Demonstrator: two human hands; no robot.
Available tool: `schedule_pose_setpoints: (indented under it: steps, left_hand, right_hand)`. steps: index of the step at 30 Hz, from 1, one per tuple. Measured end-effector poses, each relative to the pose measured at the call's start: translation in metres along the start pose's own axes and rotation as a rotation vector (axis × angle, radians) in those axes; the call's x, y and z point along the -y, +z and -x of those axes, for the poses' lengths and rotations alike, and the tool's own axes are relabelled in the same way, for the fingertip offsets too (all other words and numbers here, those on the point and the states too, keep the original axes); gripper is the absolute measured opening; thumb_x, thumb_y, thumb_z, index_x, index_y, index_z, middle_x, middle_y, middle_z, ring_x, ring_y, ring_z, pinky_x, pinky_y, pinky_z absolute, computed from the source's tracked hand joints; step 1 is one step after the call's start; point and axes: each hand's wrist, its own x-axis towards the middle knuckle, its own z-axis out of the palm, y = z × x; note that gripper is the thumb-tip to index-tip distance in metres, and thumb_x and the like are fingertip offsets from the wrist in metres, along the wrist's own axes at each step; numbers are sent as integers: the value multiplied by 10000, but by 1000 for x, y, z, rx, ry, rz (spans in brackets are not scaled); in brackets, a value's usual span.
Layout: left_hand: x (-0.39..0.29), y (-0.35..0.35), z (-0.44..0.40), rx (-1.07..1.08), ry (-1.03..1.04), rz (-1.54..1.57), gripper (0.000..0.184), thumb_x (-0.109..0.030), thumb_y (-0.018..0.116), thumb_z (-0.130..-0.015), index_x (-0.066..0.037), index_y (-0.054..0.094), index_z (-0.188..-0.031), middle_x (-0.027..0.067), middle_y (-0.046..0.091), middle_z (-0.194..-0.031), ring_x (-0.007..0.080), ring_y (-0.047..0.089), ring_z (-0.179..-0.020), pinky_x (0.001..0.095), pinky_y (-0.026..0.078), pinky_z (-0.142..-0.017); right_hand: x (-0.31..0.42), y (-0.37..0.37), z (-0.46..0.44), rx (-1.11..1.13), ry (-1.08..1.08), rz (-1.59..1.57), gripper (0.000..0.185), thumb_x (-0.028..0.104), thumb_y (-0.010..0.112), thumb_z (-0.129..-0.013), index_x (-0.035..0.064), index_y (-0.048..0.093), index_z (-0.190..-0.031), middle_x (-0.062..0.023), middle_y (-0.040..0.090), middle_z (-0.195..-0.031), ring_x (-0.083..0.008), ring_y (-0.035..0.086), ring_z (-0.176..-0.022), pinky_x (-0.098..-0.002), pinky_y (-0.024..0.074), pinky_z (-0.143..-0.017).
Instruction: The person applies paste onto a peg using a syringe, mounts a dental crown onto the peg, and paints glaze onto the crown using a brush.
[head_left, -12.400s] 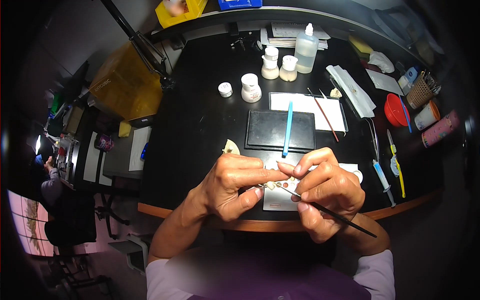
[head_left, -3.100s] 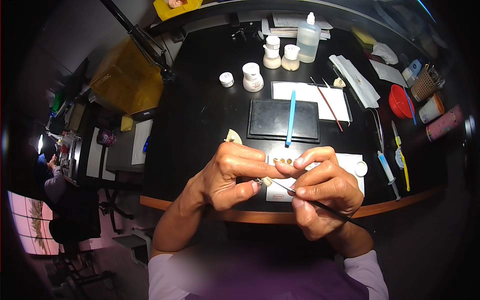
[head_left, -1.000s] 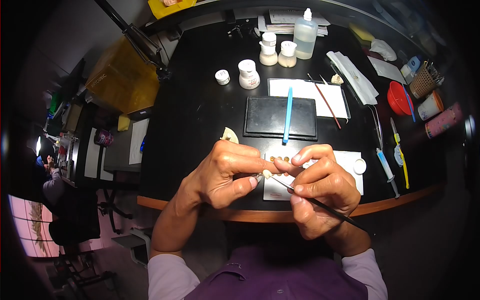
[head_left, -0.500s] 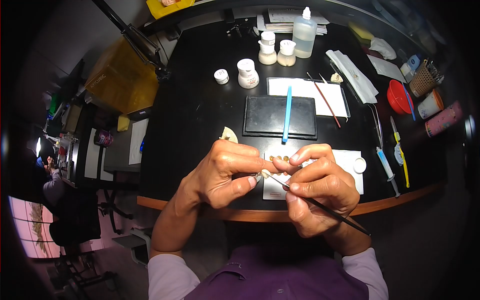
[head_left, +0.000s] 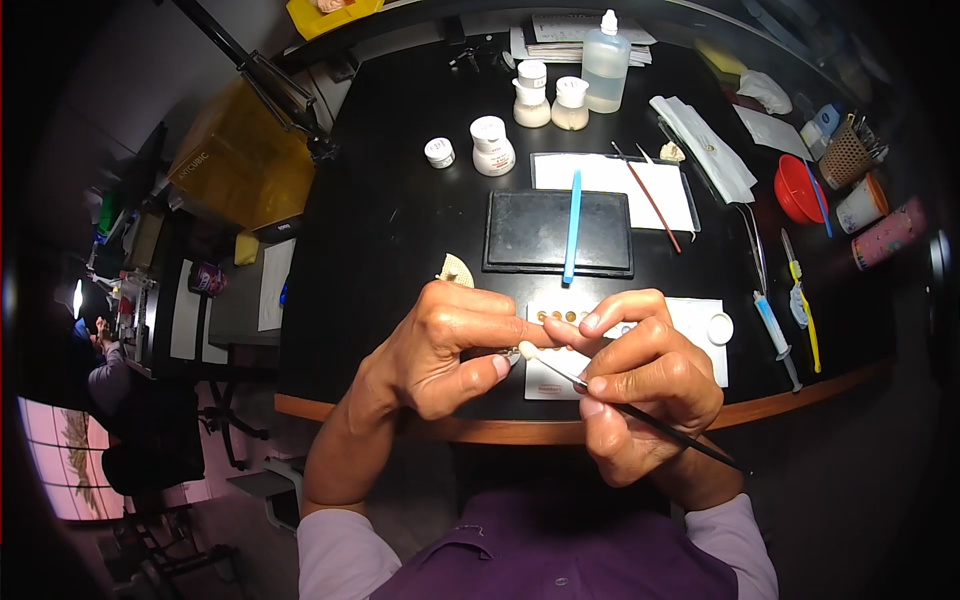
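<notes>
A small cream tooth-shaped piece (head_left: 527, 350) is in front of my left hand (head_left: 447, 345), held on what looks like a small metal clamp pinched between thumb and fingers. My right hand (head_left: 645, 380) grips a thin dark brush (head_left: 670, 430) like a pen, and its tip touches or nearly touches the piece. Fingertips of both hands meet above it. Beneath them lies a white palette (head_left: 706, 345) with small wells of coloured material and a round white cap, partly covered by my hands. A cream fan-shaped piece (head_left: 455, 270) rests behind my left hand.
A blue stick (head_left: 573, 228) crosses a black case (head_left: 520, 235). Jars (head_left: 493, 148) and a clear bottle (head_left: 606, 72) stand farther back. To the right are a red bowl (head_left: 798, 188), a syringe (head_left: 774, 335) and a yellow-handled tool (head_left: 804, 320). Another person (head_left: 103, 365) sits far left.
The brush in my right hand has shifted slightly in angle against the cream piece. Both hands keep their grips. The view has moved a little, and the small piece appears slightly farther left.
</notes>
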Motion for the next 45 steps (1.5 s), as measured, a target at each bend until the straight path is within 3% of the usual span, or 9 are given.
schedule_pose_setpoints:
  steps: [8,11,20,38,41,45]
  left_hand:
    - [0,0,-1,-2,13,-30,525,-203,595,-703,29,807,-1123,136,618,-669,246,607,-545,368,470,-530]
    - [0,-1,-1,-4,30,-52,536,-212,594,-692,26,809,-1122,117,588,-644,233,576,-523,367,449,-510]
    - [3,1,0,-23,73,-71,560,-233,594,-663,19,820,-1110,87,521,-602,206,485,-473,366,383,-467]
    - [2,1,-1,-23,67,-32,522,-212,598,-702,31,815,-1110,99,575,-628,202,541,-495,351,412,-474]
    - [-1,0,-1,-11,41,-9,523,-202,601,-708,31,811,-1126,104,577,-633,205,548,-503,350,417,-488]
    - [1,1,1,-13,33,15,500,-197,602,-714,36,805,-1107,115,583,-644,218,564,-521,354,426,-508]
  right_hand:
    - [-3,1,-2,24,-37,47,246,-121,715,-671,22,699,-871,-86,686,-830,-325,693,-1003,-418,620,-852]
    - [0,-2,-3,90,-26,8,222,-97,625,-755,38,637,-931,-96,633,-846,-295,615,-1042,-502,660,-979]
    - [-1,-8,-2,115,-5,29,216,-70,639,-762,45,641,-945,-83,650,-848,-287,615,-1045,-479,660,-971]
    - [-1,-5,-1,118,-34,39,225,-91,615,-787,48,627,-964,-101,632,-879,-279,594,-1077,-485,668,-972]
    - [0,-1,0,20,-36,24,250,-123,696,-691,27,685,-890,-84,684,-845,-308,699,-991,-431,628,-895]
    - [-1,-3,1,10,-41,9,268,-120,705,-706,28,680,-928,-89,686,-849,-315,701,-996,-431,622,-902]
